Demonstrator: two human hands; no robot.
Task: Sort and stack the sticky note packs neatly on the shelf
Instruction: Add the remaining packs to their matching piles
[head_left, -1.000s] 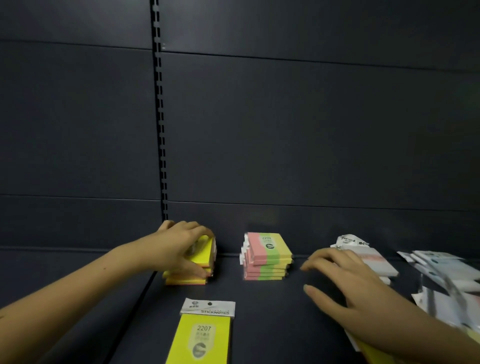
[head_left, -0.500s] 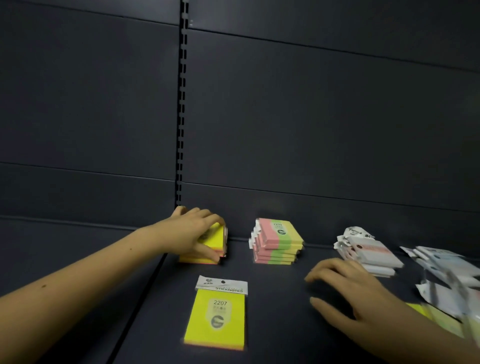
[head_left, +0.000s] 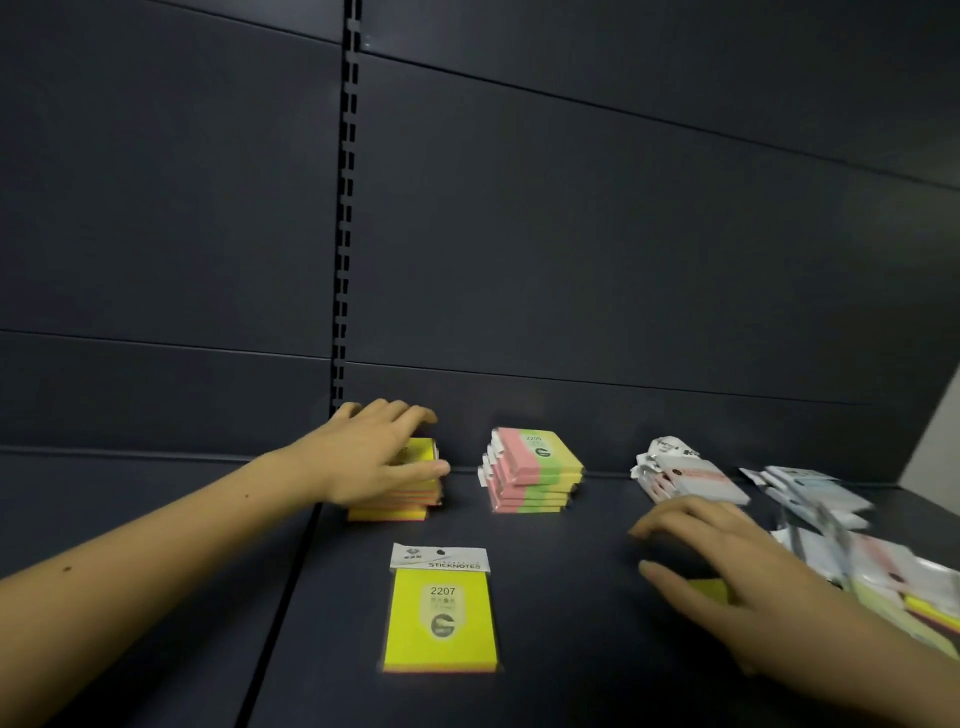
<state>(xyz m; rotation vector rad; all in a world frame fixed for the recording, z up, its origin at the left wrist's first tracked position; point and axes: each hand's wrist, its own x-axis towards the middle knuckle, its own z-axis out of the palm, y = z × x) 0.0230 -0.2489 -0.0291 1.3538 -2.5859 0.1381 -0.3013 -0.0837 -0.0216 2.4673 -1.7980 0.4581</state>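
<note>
Yellow stack (head_left: 395, 499) squared under my left grip (head_left: 379, 452), fingers curled round it; my spread right grip (head_left: 727, 566) should next gather loose packs (head_left: 883, 587).

Shelf (head_left: 545, 623) matt dark metal; yellow pack (head_left: 440, 618) glossy film (paper header).
</note>
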